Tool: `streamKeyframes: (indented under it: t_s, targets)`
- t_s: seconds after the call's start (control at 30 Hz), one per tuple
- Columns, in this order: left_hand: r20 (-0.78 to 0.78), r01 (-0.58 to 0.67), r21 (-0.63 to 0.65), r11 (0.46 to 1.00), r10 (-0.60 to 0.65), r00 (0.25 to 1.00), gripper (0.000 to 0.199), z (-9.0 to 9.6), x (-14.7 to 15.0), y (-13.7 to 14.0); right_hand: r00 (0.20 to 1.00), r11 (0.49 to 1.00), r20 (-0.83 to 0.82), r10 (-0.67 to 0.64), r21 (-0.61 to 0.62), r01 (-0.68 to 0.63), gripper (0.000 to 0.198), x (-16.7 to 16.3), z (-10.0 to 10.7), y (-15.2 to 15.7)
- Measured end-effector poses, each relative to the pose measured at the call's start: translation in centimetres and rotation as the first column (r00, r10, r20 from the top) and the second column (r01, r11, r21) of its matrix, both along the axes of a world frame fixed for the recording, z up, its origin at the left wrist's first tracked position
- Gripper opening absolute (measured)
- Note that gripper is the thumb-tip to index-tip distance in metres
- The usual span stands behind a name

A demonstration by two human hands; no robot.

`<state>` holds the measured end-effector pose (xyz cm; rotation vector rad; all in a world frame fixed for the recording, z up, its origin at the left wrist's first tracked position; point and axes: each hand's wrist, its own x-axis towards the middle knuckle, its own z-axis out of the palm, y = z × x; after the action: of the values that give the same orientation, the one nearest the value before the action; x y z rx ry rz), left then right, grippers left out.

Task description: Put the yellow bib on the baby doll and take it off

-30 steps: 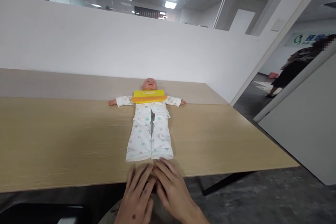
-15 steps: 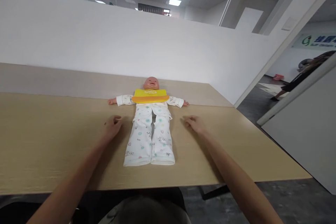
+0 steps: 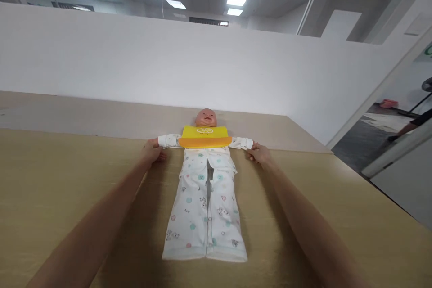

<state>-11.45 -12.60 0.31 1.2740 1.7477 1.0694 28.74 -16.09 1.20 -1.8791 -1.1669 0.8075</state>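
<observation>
A baby doll (image 3: 205, 118) lies on its back, head toward the wall and arms stretched out sideways. It wears a white printed top and white printed trousers (image 3: 194, 216), whose legs point toward me. Across its chest is a yellow bib (image 3: 219, 131) with an orange lower edge and a white fruit-slice print. My left hand (image 3: 151, 152) is closed around the doll's hand on the left, just past the cuff. At the opposite cuff, my right hand (image 3: 259, 154) has its fingers closed on the other doll hand, which is mostly hidden.
The doll rests on a wooden table (image 3: 84, 180) with a grey strip (image 3: 84, 110) along its back. Behind stands a white partition wall (image 3: 151, 63) with glass above. Through a doorway at the right, part of a person (image 3: 410, 128) and a pink object (image 3: 389, 103) show.
Both my hands have moved forward from the table beside the trousers and taken hold of the doll's hands. My view has come closer and shifted left.
</observation>
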Motion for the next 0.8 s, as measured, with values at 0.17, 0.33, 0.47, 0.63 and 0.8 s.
streamKeyframes:
  t_s: [0.17,0.33,0.47,0.63,0.8]
  targets:
    - [0.023,0.060,-0.006,0.998,-0.060,0.998,0.018,0.2,-0.3,0.7,0.997,0.997,0.041,0.061,0.044,-0.063,0.017,1.8,-1.0,0.8]
    - [-0.093,0.082,0.027,0.996,-0.079,0.993,0.020,0.1,-1.6,1.1,0.991,0.985,0.032,0.130,0.112,-0.133,0.018,3.2,-1.6,0.9]
    - [-0.196,-0.015,0.045,0.999,0.024,0.980,0.014,-0.3,-2.9,1.3,0.987,0.982,0.045,0.151,0.109,-0.156,0.018,3.3,-1.2,0.5]
    - [-0.302,-0.195,0.282,0.939,0.280,0.911,0.014,-0.5,-3.6,2.0,0.938,0.972,0.337,-0.080,0.235,-0.001,0.012,3.4,0.4,0.5]
    - [-0.235,-0.106,0.515,0.851,0.259,0.937,0.018,1.0,0.3,3.9,0.969,0.873,0.166,-0.182,0.481,0.081,0.012,0.8,2.0,3.1]
